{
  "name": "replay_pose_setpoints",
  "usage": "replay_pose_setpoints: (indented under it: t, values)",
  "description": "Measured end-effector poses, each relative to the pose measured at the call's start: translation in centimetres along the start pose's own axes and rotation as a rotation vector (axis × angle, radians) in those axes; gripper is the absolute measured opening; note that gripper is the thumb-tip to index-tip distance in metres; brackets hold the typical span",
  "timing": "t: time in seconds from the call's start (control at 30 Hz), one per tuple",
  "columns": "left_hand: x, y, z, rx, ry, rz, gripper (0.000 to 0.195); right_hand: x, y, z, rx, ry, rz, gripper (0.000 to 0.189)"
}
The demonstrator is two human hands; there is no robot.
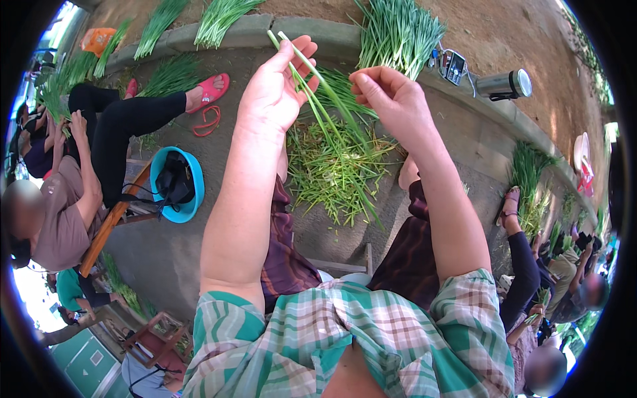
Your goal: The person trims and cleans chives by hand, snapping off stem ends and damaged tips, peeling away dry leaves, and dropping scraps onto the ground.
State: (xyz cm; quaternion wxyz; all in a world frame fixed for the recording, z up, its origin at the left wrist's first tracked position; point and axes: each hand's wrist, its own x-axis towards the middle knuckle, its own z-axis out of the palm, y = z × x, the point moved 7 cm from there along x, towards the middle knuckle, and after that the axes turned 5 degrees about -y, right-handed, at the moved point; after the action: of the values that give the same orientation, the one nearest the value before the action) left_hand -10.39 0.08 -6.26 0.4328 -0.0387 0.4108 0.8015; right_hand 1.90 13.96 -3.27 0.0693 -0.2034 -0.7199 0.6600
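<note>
My left hand (281, 79), palm up, holds a few green stalks (326, 92) by their pale ends between thumb and fingers; their green leaves hang down to the right. My right hand (390, 92) is raised to the right of the stalks, thumb and index finger pinched together; whether something thin is between them cannot be told. Below both hands, between my feet, lies a pile of green and yellowish trimmings (338, 171) on the pavement. Behind it, partly hidden by my left hand, lie long green leaves (343, 89). A thick bundle of stalks (398, 37) rests across the curb.
A mobile phone (455, 68) and a steel flask (505, 85) stand on the curb (318, 35) at right. A blue basin (199, 184) with a black bag is at left, near a seated person (74, 199) and a wooden bench (114, 224). Several people sit at far right.
</note>
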Motion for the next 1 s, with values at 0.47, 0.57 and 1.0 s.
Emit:
replay_pose_setpoints:
  t: [0.47, 0.57, 1.0]
  values:
    - [0.3, 2.5, -0.7, -0.212, -0.037, 0.088, 0.029, -1.0, 1.3, 2.1, 0.074, -0.302, 0.232, 0.030]
    - [0.3, 2.8, -1.1, -0.234, -0.048, 0.102, 0.029, -1.4, 1.8, 2.7, 0.131, -0.343, 0.316, 0.032]
    - [0.5, 2.9, -0.9, -0.282, -0.174, 0.116, 0.029, -2.1, 1.3, 2.9, 0.090, -0.382, 0.291, 0.030]
